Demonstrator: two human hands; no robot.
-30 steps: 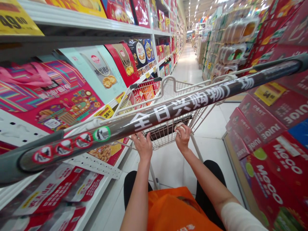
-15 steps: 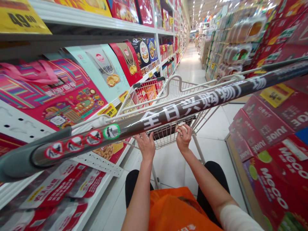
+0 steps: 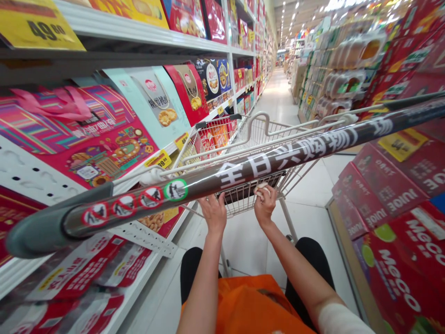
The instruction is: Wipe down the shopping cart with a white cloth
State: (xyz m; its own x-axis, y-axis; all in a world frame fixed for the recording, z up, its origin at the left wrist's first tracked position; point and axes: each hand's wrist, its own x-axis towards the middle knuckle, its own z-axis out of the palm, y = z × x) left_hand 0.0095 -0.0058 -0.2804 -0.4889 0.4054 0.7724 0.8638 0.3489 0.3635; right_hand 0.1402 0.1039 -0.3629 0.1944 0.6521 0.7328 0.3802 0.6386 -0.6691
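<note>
A shopping cart stands before me, its dark handle bar (image 3: 278, 160) with white lettering running slantwise across the view. Beyond and below the bar is the pale wire basket (image 3: 243, 207). My left hand (image 3: 213, 214) is at the basket's near side with its fingers stretched out; the bar hides some fingertips, so I cannot tell how firmly they touch the wires. My right hand (image 3: 265, 206) is closed around a crumpled whitish cloth (image 3: 261, 189), held against the near wires right of centre.
Shelves (image 3: 198, 41) with boxed snacks, such as a pink gift box (image 3: 111, 155), run close along the left. Red drink cartons (image 3: 399, 264) are stacked on the right. Between them a tiled aisle (image 3: 276, 93) leads ahead, with bottle packs (image 3: 344, 79) along its right side.
The handle bar has shifted a little to the right in view, and the shelves slightly so. My left hand sits marginally further right; my right hand keeps its hold on the cloth.
</note>
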